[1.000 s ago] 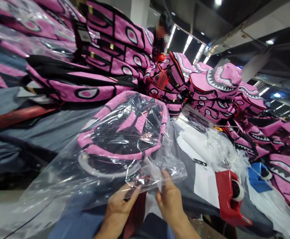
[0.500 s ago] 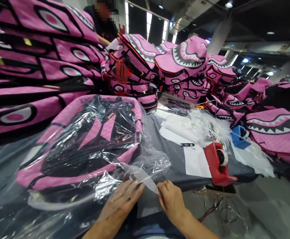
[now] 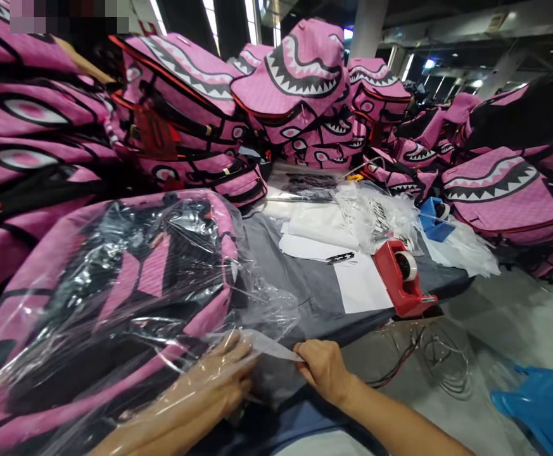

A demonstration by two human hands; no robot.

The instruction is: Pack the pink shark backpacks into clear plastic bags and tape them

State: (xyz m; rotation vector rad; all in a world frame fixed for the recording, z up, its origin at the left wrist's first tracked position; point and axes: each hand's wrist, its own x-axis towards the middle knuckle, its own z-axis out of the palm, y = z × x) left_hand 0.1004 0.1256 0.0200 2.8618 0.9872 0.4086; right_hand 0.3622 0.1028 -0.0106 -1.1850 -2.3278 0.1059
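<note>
A pink and black backpack lies back panel up at the left, inside a clear plastic bag. My left hand is at the near right corner of the backpack, with plastic film lying over its wrist and fingers. Its fingers are stretched forward and apart from the thumb. To its right, my right hand is closed, pinching the edge of the bag between thumb and fingers. A whitish strip of film is pulled taut between the two hands.
Pink shark-mouth backpacks are piled behind and on both sides. On the dark cloth stand a red tape dispenser, a blue tape dispenser, white paper and crumpled plastic bags. A blue stool is at lower right.
The view has turned right and come nearer, so the backpack sits further left. My left hand has slid further under the film. My right hand still pinches the bag's edge.
</note>
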